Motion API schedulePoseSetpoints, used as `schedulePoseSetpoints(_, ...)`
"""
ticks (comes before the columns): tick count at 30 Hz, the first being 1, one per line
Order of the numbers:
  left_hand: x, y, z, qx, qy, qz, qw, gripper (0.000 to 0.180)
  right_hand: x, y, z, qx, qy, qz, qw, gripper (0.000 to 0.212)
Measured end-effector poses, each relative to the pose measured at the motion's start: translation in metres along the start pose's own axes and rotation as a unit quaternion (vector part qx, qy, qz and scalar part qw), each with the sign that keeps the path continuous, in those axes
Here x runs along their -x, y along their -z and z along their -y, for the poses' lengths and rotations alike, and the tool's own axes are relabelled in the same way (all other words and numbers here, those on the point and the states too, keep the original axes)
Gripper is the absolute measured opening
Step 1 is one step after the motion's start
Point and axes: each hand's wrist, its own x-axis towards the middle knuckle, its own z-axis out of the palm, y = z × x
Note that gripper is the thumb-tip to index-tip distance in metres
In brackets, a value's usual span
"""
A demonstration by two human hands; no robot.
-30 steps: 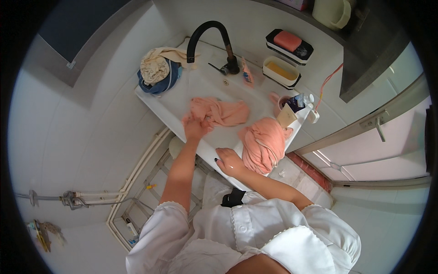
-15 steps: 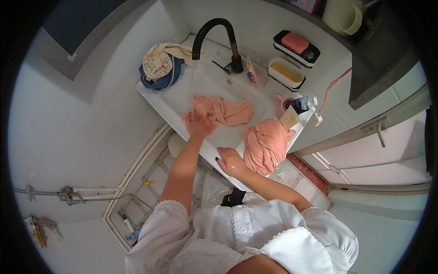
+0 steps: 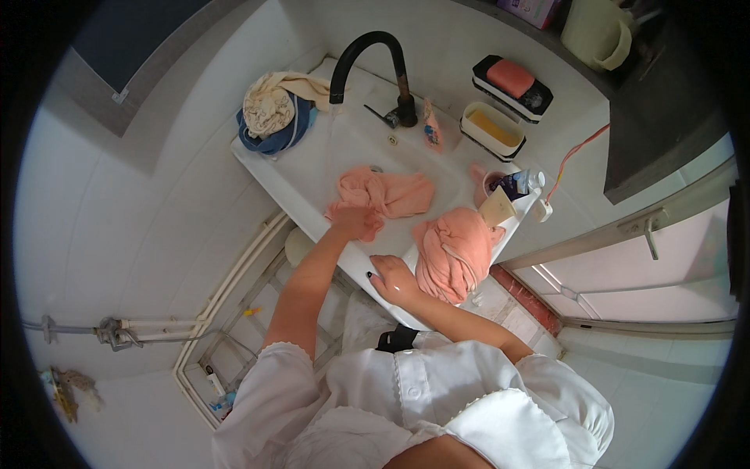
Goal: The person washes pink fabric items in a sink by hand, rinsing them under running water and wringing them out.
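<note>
In the white washbasin [image 3: 291, 191] lies a wet salmon-pink cloth [image 3: 402, 194], bunched and spread across the bowl. My left hand [image 3: 358, 222] is closed on its near left end, and folds partly hide the fingers. My right hand [image 3: 394, 280] rests on the basin's front rim, holding nothing, its fingers stretched out and the thumb slightly apart. Just right of it, a larger pink bundle of cloth [image 3: 455, 254] sits heaped on the basin's right edge. A thin stream of water seems to fall from the black faucet [image 3: 367, 41].
Cream and blue cloths [image 3: 269, 117] are piled on the back left corner. A small tube [image 3: 432, 125] stands behind the bowl. At the right rim is a pink cup [image 3: 486, 178] with tubes beside it. Wall soap dishes [image 3: 494, 129] hang above, and a dark shelf [image 3: 656, 117] juts out at upper right.
My left hand has gone from spread fingers on the pink cloth to gripping it, shifting slightly right. The cloth's left end is gathered rightward. My right hand stays on the rim.
</note>
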Motion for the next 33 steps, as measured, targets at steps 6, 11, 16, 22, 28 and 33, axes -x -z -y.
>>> schedulePoseSetpoints(6, -0.030, -0.009, 0.083, 0.048, 0.182, -0.053, 0.981, 0.028, -0.003, -0.010, 0.013, -0.014, 0.017, 0.005, 1.000, 0.039)
schedulePoseSetpoints(11, -0.030, -0.039, 0.076, -0.109, 0.206, -0.118, 0.965, 0.044, -0.005, -0.009, 0.014, -0.015, 0.015, 0.003, 1.000, 0.038)
schedulePoseSetpoints(16, -0.022, -0.035, 0.048, -0.206, 0.146, -0.072, 0.965, 0.077, 0.000, -0.006, 0.003, -0.006, 0.000, -0.005, 1.000, 0.038)
schedulePoseSetpoints(22, -0.026, -0.021, 0.040, -0.166, 0.139, 0.018, 0.976, 0.076, -0.002, -0.004, 0.003, -0.006, -0.001, -0.002, 1.000, 0.039)
schedulePoseSetpoints(28, -0.035, -0.013, 0.056, -0.030, 0.139, 0.015, 0.990, 0.059, -0.005, -0.009, 0.004, -0.036, -0.002, 0.000, 0.999, 0.038)
schedulePoseSetpoints(33, -0.017, 0.020, 0.079, -0.081, 0.121, -0.108, 0.983, 0.053, -0.004, -0.009, -0.001, -0.042, -0.022, -0.001, 0.999, 0.037)
